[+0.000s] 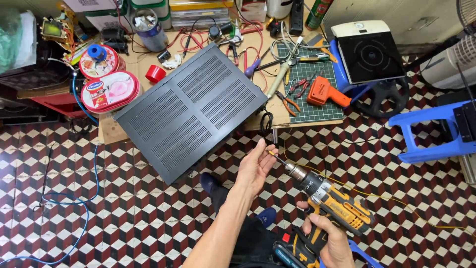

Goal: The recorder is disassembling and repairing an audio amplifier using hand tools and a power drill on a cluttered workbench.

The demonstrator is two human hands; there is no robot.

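My right hand grips the handle of a yellow and black cordless drill, which points up and to the left. My left hand pinches the tip of the screwdriver bit in the drill's chuck. Just beyond the hands, a big black metal case with rows of vent slots lies tilted on a low work board, one corner hanging over the patterned tiled floor.
A green cutting mat to the right of the case holds an orange tool, pliers and screwdrivers. Round tins, a red cap and wires lie to the left. A blue plastic stool stands at right; a blue cable trails across the floor.
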